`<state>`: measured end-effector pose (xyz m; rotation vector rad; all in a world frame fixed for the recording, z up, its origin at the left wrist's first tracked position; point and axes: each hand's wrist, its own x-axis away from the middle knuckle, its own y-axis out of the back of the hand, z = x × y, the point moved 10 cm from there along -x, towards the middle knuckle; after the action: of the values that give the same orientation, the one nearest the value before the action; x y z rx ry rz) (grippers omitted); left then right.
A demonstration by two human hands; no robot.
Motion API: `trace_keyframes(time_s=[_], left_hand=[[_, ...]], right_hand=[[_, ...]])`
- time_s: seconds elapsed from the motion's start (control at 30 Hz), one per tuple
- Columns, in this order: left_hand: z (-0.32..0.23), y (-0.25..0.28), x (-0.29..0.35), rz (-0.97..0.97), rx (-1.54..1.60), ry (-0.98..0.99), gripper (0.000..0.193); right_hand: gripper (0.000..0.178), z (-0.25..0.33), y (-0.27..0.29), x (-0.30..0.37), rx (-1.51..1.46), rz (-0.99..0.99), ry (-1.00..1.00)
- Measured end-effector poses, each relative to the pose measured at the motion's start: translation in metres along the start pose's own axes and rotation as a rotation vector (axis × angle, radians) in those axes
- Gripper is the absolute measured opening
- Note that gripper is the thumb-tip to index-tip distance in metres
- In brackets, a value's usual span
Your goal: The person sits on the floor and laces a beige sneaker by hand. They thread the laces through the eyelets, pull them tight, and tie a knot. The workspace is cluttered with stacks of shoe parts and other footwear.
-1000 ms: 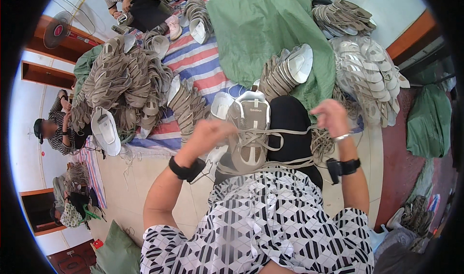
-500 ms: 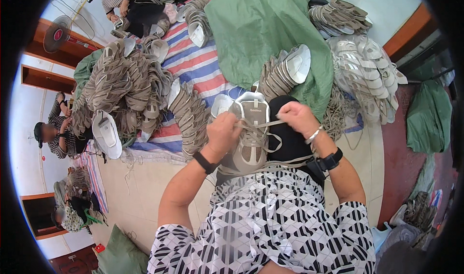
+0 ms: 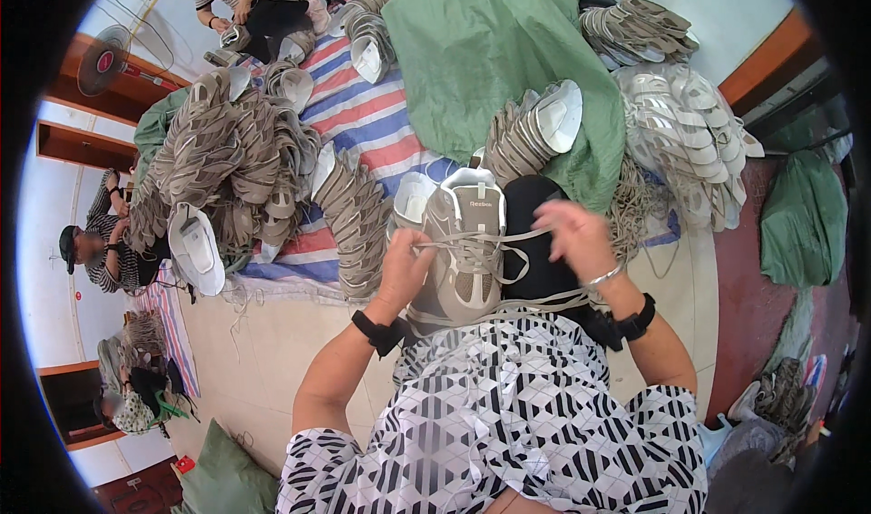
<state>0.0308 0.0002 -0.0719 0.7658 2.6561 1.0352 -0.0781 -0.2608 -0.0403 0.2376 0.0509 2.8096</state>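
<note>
A beige and taupe shoe upper (image 3: 465,293) lies across my lap, toe toward me, its white-lined collar pointing away. A flat beige shoelace (image 3: 517,236) runs through the eyelets, with a loop hanging at the right side of the tongue. My left hand (image 3: 406,264) is closed at the shoe's left side, pinching one stretch of the lace. To the right, over my dark trouser leg, my right hand (image 3: 582,242) is closed on the other stretch, drawn out sideways. Further loose laces (image 3: 535,303) lie across my lap below the toe.
Nested stacks of shoe uppers (image 3: 349,219) stand on a striped sheet (image 3: 367,124) ahead and left. A green cloth (image 3: 481,51) covers part of it. Bagged pale pieces (image 3: 680,142) sit at right. Co-workers (image 3: 100,242) sit left and far left, near a fan (image 3: 102,60).
My left hand has moved down and left from the tongue. My right hand has shifted right and slightly down, its fingers turned. The lace still stretches between them.
</note>
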Motion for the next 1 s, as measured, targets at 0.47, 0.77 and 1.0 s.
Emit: trace_keyframes(time_s=[0.47, 0.77, 1.0], left_hand=[[0.010, 0.019, -0.035, -0.050, 1.180, 0.437, 0.016], [0.049, 0.086, -0.069, -0.352, 1.376, 0.448, 0.013], [0.052, 0.116, -0.053, -0.399, 1.244, 0.366, 0.017]], right_hand=[[0.014, 0.007, -0.032, 0.015, 0.730, 0.176, 0.151], [0.010, 0.035, -0.066, 0.012, 0.750, 0.070, 0.448], [0.016, 0.064, -0.078, 0.024, 1.025, -0.004, 0.880]])
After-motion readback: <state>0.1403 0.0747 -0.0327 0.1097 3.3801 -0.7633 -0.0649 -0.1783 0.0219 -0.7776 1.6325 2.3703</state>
